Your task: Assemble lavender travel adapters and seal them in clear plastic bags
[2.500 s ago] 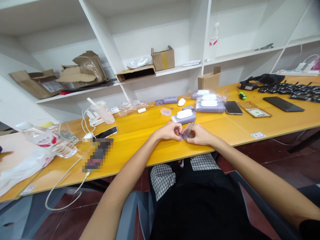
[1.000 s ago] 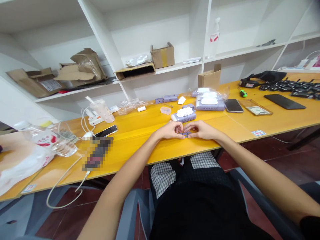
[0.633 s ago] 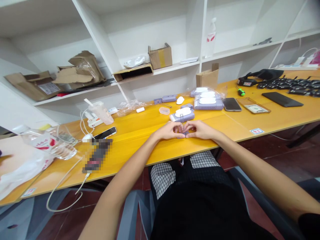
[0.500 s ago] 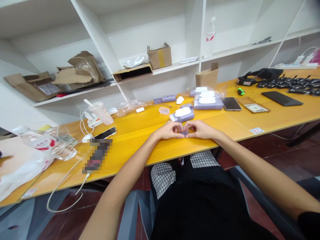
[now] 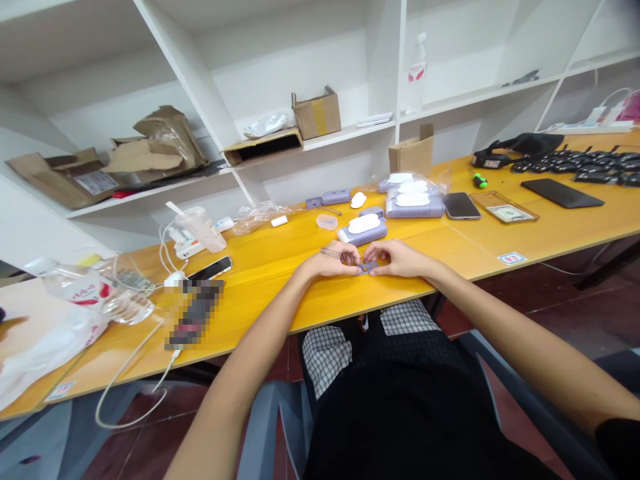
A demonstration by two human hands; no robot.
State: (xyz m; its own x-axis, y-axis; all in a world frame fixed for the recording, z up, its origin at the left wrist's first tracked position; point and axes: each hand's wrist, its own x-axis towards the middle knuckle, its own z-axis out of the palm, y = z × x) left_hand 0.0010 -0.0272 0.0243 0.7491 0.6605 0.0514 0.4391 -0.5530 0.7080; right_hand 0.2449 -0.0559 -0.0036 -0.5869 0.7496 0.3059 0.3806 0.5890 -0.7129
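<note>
A coil spring [image 5: 333, 254] sticks out sideways here, its far end pointing left, and the left hand [image 5: 329, 262] has it, fingers curled closed around the near end. Right beside it sits a small lavender plastic part [image 5: 369, 267], low between the two hands. The right hand [image 5: 396, 260] comes in with fingers bent, tips right at that part, though whether they're actually gripping it, I can't tell. Both hands are working just above the yellow wooden table [image 5: 440, 267]. Just ahead stands a lavender device with a white top [image 5: 363, 230], and farther right, a row of matching devices [image 5: 415, 207] sits beside a smartphone [image 5: 461, 206].
</note>
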